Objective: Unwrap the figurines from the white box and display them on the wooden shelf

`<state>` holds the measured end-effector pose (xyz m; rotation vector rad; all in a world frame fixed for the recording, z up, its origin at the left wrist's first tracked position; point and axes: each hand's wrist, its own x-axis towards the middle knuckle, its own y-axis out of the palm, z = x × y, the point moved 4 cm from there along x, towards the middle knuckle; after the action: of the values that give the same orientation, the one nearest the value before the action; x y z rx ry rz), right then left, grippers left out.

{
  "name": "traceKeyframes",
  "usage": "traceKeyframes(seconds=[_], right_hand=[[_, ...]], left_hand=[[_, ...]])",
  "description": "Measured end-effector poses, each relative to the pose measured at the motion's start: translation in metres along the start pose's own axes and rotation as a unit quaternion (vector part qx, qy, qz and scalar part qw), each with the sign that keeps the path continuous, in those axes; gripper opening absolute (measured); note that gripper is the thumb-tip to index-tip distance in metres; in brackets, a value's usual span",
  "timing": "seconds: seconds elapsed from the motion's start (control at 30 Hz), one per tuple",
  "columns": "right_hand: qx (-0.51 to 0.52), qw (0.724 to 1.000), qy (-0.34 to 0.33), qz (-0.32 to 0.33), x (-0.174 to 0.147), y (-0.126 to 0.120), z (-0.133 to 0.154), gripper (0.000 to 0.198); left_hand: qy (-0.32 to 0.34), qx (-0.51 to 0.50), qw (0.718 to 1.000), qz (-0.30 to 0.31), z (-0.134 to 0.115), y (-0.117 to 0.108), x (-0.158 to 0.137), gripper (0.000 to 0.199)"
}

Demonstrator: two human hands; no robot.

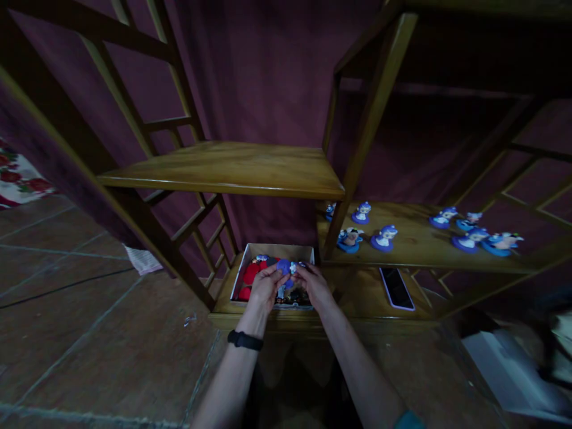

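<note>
Both of my hands are together over an open cardboard box (236, 280) on the low shelf. Between their fingertips is a small figurine (283, 266) with a purple base and white parts. My left hand (264, 289) pinches its left side, and my right hand (316, 286) grips its right side. Red pieces (251, 273) and other small figures lie in the box, partly hidden by my hands. A black band (245, 340) is around my left wrist.
Several purple and blue figurines, such as one (384, 238) in front, stand on the right shelf (411, 250). Below lies a phone (397, 288). An upper wooden shelf (232, 170) juts out over the box. A white box (504, 363) sits on the floor at right.
</note>
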<state>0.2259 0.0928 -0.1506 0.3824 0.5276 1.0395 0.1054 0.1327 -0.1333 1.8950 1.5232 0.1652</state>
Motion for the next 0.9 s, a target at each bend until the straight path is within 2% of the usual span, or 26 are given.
traceKeyframes(seconds=[0.47,0.77,0.9], right_hand=[[-0.062,0.997,-0.039,-0.023,0.0,-0.003,0.003,0.03],[-0.112,0.991,-0.059,-0.035,0.002,-0.006,0.003,0.037],[-0.16,0.984,-0.072,-0.016,-0.001,-0.004,0.008,0.036]], left_hand=[[0.005,0.025,0.999,-0.021,0.01,-0.004,0.003,0.008],[-0.013,0.034,0.999,0.006,0.011,-0.001,0.001,0.015],[-0.016,0.035,0.999,0.006,0.011,-0.002,0.002,0.015]])
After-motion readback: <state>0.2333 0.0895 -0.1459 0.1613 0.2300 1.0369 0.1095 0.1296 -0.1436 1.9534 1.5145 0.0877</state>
